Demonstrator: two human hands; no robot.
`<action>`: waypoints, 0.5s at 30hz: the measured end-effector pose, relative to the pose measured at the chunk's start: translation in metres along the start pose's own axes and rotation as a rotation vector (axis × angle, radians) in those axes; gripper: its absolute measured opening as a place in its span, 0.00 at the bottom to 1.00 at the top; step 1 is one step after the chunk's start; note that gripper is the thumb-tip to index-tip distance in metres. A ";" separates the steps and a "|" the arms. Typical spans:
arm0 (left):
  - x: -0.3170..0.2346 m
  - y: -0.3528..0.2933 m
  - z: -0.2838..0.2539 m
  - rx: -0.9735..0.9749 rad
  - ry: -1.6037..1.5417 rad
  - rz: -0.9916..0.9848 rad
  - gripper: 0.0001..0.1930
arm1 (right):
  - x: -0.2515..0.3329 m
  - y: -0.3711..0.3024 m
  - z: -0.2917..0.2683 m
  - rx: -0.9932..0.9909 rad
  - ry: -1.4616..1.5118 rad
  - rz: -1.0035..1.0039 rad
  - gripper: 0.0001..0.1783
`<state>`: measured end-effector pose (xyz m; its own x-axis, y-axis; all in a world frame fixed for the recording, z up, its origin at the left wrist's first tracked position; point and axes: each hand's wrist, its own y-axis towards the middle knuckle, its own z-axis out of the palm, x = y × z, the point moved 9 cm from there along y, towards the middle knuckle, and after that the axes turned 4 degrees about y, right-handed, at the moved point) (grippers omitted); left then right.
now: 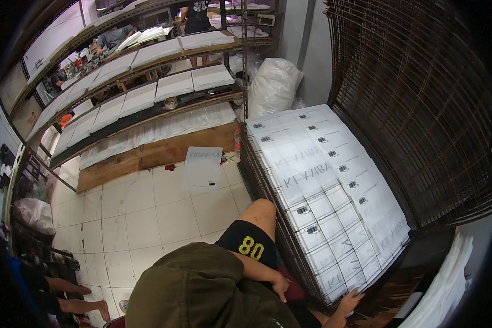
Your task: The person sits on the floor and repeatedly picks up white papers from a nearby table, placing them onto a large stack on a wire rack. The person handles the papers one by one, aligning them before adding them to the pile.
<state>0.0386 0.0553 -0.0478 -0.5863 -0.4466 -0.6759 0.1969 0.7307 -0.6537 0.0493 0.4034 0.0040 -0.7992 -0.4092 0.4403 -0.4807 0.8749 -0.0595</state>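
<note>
My left hand (280, 287) rests by my thigh, its fingers loosely curled and nothing visible in them. At the near end of a wire drying rack (341, 213), my right hand (349, 303) reaches up with fingers extended over the edge, seemingly touching it. White printed sheets (333, 145) with dark lettering and small black marks cover the far and right parts of the rack's top layer. Toward the near left, bare wire mesh shows, with more printed sheets beneath it. Raised wire trays (415, 98) lean up on the rack's right side.
One printed sheet (203, 169) lies on the tiled floor (142, 216). Shelves with white paper stacks (175, 85) stand at the back left. A white plastic sack (273, 87) sits behind the rack. More sheets (443, 279) stand at the near right. Other people are behind the shelves and lower left.
</note>
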 end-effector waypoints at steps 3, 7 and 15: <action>0.006 0.010 0.003 -0.074 0.019 0.041 0.47 | 0.010 -0.011 -0.008 -0.006 -0.006 0.026 0.42; 0.006 0.011 0.001 -0.194 0.043 0.055 0.47 | 0.008 -0.009 -0.006 0.004 -0.016 0.048 0.43; 0.002 0.008 -0.001 -0.167 0.030 0.103 0.46 | 0.006 -0.005 -0.003 -0.020 0.025 0.005 0.41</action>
<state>0.0384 0.0605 -0.0535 -0.5939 -0.3513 -0.7238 0.1253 0.8483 -0.5145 0.0483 0.3971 0.0097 -0.7922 -0.3988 0.4619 -0.4694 0.8819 -0.0437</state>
